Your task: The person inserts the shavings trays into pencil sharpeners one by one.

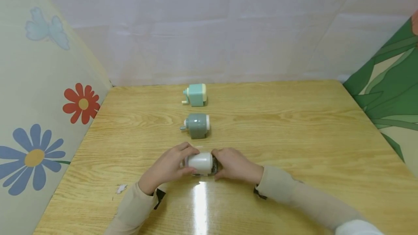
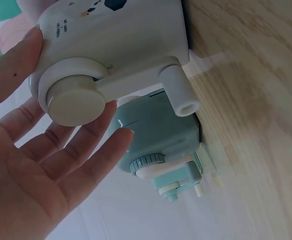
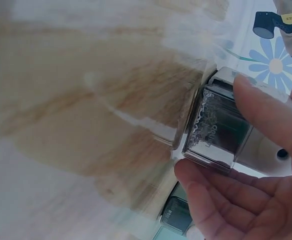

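A white hand-crank pencil sharpener (image 1: pixel 201 163) lies between both hands near the middle of the table. My left hand (image 1: pixel 172 163) grips its crank end, thumb on one side and fingers on the other. In the left wrist view the crank handle (image 2: pixel 181 90) sticks out beyond that hand's fingers. At the opposite end, my right hand (image 1: pixel 234 165) pinches the clear shavings drawer (image 3: pixel 218 130) between thumb and fingers. Dark shavings show through its clear wall. How far the drawer stands out of the body I cannot tell.
Behind the white sharpener stands a grey-green crank sharpener (image 1: pixel 197 126), and farther back a mint one (image 1: pixel 196 95) with cream parts. A small whitish scrap (image 1: pixel 121 188) lies at the left front of the wooden table (image 1: pixel 294 126). Flower-patterned panels flank the table.
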{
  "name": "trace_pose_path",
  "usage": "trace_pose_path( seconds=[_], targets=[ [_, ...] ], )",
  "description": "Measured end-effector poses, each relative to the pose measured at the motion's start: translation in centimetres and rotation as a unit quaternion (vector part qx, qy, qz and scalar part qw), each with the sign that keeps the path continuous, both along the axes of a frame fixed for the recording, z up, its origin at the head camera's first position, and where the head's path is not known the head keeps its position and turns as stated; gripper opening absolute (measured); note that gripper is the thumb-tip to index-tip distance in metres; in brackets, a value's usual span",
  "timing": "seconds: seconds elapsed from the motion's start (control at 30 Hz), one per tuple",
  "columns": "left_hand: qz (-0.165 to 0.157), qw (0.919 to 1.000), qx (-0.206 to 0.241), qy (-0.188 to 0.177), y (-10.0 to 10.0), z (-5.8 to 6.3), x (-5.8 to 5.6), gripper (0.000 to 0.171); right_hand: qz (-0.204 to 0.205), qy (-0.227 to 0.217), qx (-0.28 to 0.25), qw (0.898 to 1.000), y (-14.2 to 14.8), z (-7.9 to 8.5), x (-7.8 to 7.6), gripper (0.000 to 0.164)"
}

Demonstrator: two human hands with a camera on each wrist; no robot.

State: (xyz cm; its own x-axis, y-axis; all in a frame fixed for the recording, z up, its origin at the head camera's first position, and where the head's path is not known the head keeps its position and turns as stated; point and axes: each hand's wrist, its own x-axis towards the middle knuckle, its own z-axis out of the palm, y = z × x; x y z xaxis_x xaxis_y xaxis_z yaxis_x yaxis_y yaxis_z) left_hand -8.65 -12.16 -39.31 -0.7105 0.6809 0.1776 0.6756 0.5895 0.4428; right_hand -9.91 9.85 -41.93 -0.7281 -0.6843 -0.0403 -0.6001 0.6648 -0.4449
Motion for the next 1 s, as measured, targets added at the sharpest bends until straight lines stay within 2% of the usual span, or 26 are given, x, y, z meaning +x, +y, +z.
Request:
trace_pose_path(
  seconds=[0.67,1.0],
  targets=[
    [0.004,0.9999,-0.011,0.003,0.0,0.3,0.1,0.043,-0.006,-0.040,-0.044,0.998,-1.0,0.0,-0.4,0.060],
    [0.006,0.9999,-0.013,0.005,0.1,0.3,0.1,0.043,-0.017,-0.038,-0.047,0.998,-1.6,0.0,-0.5,0.065]
  ],
)
